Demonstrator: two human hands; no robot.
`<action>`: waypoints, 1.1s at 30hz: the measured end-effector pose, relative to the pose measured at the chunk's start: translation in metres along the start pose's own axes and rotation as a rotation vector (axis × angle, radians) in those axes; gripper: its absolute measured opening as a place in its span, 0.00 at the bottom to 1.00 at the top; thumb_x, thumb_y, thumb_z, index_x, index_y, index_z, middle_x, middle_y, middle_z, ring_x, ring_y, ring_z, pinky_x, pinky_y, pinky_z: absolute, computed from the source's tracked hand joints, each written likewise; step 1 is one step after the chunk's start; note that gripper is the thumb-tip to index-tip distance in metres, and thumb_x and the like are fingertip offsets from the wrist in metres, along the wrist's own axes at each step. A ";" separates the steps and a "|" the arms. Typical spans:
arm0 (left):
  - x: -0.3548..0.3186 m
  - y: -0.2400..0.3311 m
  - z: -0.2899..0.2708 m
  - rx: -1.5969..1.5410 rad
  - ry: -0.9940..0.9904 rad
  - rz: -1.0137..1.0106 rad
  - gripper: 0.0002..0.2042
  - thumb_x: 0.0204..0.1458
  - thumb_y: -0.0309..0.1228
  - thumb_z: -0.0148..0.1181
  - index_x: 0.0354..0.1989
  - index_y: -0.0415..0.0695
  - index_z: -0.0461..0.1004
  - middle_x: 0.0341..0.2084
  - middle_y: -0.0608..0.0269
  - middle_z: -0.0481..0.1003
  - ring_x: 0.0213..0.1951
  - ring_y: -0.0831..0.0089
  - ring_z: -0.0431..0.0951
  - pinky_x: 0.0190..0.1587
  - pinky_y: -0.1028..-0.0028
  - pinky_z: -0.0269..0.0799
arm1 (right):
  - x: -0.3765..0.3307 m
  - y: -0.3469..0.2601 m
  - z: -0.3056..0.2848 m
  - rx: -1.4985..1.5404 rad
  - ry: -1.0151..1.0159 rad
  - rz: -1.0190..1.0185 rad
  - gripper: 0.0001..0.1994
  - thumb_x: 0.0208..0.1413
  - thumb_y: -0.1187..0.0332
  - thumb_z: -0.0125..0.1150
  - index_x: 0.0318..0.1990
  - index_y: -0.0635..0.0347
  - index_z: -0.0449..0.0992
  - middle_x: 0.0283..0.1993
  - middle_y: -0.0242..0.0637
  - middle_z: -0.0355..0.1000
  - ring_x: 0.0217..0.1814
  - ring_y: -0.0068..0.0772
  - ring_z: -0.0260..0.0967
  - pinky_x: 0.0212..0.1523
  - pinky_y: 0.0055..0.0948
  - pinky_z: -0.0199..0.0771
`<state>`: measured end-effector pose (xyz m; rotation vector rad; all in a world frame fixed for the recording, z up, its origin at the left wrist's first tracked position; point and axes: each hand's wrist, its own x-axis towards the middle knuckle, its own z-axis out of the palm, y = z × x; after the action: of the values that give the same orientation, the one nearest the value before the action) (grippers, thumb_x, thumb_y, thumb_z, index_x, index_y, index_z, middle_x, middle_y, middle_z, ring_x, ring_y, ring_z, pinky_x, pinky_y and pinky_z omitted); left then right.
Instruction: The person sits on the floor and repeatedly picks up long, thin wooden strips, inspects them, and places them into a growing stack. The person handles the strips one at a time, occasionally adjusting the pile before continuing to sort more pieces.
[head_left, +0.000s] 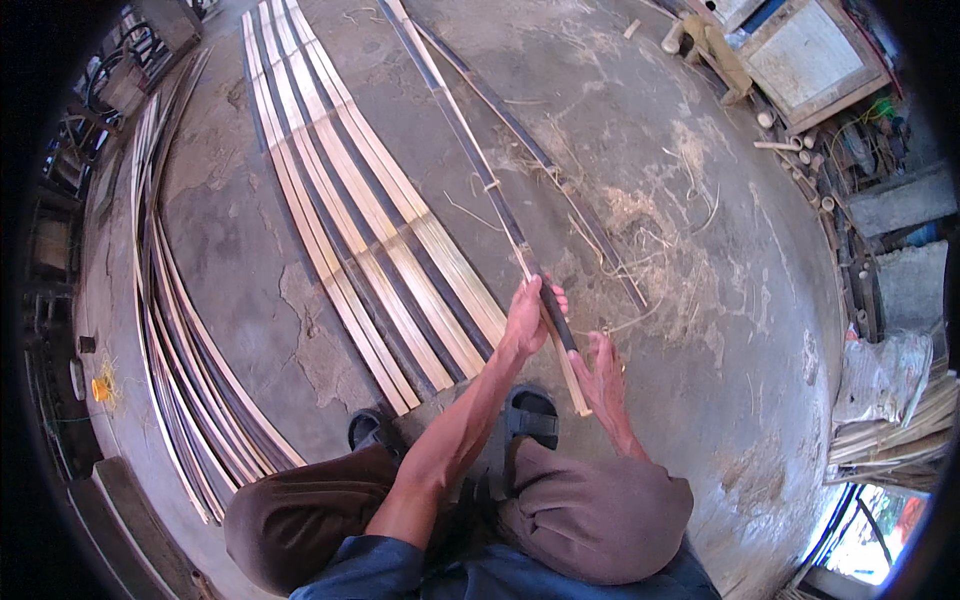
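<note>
My left hand [530, 318] is closed around a bundle of long, narrow strips [470, 140], dark and pale, which look like split bamboo. The bundle slants from the top of the view down to just ahead of my right foot. Thin ties circle it at intervals. Beside its near end, my right hand [602, 378] has its thumb along the dark strip and its fingers bent up. A thin pale strand [640, 318] curves away from those fingertips; the grip on it is only partly visible.
Pale and dark slats [340, 170] lie side by side left of the bundle. Farther left are loose curved strips [165, 300]. Another dark strip [560, 175] lies to the right among fibre scraps. A wooden stand [715, 60] and a framed panel [810, 65] are at the far right.
</note>
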<state>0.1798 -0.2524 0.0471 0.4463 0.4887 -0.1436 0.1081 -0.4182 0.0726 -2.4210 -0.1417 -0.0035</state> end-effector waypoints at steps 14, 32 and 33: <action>-0.001 -0.059 -0.037 1.043 0.224 0.641 0.29 0.63 0.55 0.44 0.53 0.37 0.70 0.40 0.50 0.79 0.41 0.47 0.78 0.45 0.57 0.73 | 0.003 0.024 -0.069 -0.153 -0.100 0.167 0.21 0.67 0.56 0.45 0.32 0.66 0.74 0.21 0.53 0.67 0.23 0.53 0.70 0.26 0.46 0.65; 0.051 0.034 0.130 -0.097 -0.009 -0.054 0.11 0.67 0.38 0.46 0.41 0.41 0.64 0.19 0.67 0.62 0.21 0.74 0.63 0.28 0.66 0.71 | -0.156 0.033 -0.083 0.381 0.445 0.272 0.27 0.67 0.54 0.44 0.65 0.65 0.60 0.51 0.46 0.71 0.56 0.42 0.68 0.60 0.40 0.63; 0.050 0.032 0.132 -0.094 -0.017 -0.059 0.11 0.67 0.37 0.45 0.41 0.41 0.64 0.21 0.66 0.63 0.22 0.74 0.63 0.30 0.67 0.71 | -0.131 0.012 -0.082 0.572 0.607 0.280 0.28 0.68 0.52 0.42 0.66 0.64 0.58 0.50 0.46 0.71 0.56 0.42 0.67 0.61 0.40 0.62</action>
<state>0.2873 -0.2844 0.1392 0.3388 0.4902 -0.1800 -0.0183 -0.4940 0.1214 -1.7575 0.4180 -0.4963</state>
